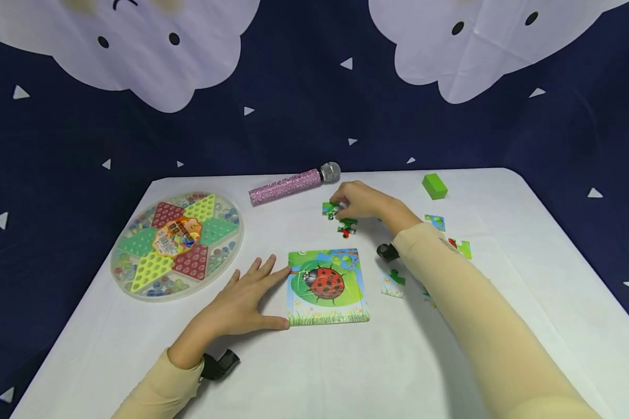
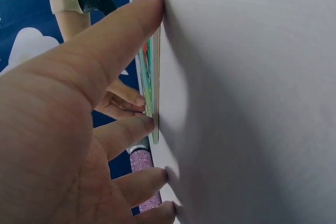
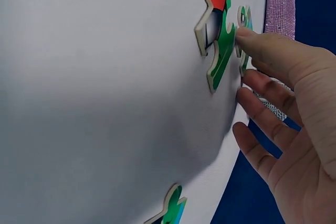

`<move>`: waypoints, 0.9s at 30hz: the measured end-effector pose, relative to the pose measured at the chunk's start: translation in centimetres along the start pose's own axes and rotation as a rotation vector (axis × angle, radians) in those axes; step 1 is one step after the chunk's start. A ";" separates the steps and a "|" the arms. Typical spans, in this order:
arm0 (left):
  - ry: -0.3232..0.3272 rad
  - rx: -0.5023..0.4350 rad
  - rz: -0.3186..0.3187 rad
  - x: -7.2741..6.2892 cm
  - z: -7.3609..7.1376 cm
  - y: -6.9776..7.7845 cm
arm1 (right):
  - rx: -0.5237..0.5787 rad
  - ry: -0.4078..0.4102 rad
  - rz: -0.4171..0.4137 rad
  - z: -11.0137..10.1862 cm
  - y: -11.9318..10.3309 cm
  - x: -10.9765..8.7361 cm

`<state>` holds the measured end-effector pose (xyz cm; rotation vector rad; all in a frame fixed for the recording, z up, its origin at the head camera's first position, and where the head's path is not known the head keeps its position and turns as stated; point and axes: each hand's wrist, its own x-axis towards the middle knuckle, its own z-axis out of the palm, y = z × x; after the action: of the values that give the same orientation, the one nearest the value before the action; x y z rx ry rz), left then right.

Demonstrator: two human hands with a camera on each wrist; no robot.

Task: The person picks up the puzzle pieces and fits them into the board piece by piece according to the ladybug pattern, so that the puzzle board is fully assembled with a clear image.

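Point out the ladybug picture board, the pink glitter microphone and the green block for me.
Ladybug picture board [image 1: 327,284]: head view, on the ladybug's red spotted shell.
Pink glitter microphone [image 1: 285,187]: head view, on the middle of its handle.
Green block [image 1: 435,187]: head view, around the middle of its visible surface.

This looks like a children's play space, home or nursery unclear: beyond the ladybug puzzle board [image 1: 326,284] hangs a navy cartoon-cloud backdrop [image 1: 304,134]; beneath the board lies a white tablecloth [image 1: 325,372], to its left a Chinese checkers set [image 1: 188,261], behind it a glittery pink microphone [image 1: 287,187].
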<state>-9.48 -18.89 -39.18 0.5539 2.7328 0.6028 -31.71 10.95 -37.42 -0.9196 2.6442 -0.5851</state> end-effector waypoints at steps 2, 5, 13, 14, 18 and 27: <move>0.002 0.004 -0.003 0.0 0.0 0.1 | 0.000 -0.001 0.010 -0.1 -0.1 0.2; 0.005 0.010 -0.006 0.0 0.0 0.2 | 0.002 -0.001 0.021 -0.2 -0.2 0.5; 0.012 0.014 -0.008 0.0 0.2 0.1 | 0.011 -0.008 0.036 -0.3 -0.2 1.1; 0.013 0.015 -0.006 0.0 0.2 0.1 | 0.014 -0.012 0.041 -0.3 -0.1 1.1; 0.014 0.020 -0.004 0.1 0.3 0.1 | 0.021 -0.022 0.049 -0.4 -0.1 1.0; 0.018 0.029 -0.005 0.0 0.3 0.0 | -0.035 -0.003 -0.001 0.0 -0.1 1.2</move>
<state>-9.37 -18.76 -39.38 0.5509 2.7631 0.5700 -32.60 10.14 -37.54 -0.9315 2.6589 -0.5389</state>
